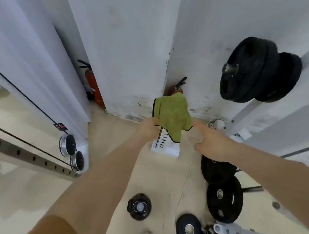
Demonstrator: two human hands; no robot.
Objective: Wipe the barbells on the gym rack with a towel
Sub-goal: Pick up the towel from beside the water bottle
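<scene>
A green towel (173, 116) with black edging is held up in front of the wall corner, spread between my two hands. My left hand (149, 128) grips its left lower edge. My right hand (210, 143) reaches to the towel's right corner with outstretched fingers, thumb held apart. A thin metal bar (158, 137) runs down from under the towel by my left hand to a white holed base (164, 148) on the floor. How far the towel covers the bar is hidden.
Black weight plates (253, 69) hang on a peg of the white rack frame (265, 116) at right. More plates (223, 193) lie on the floor below, with a white cable (185, 182). Two fire extinguishers (94, 87) stand by the walls. Cable pulleys (68, 145) sit at left.
</scene>
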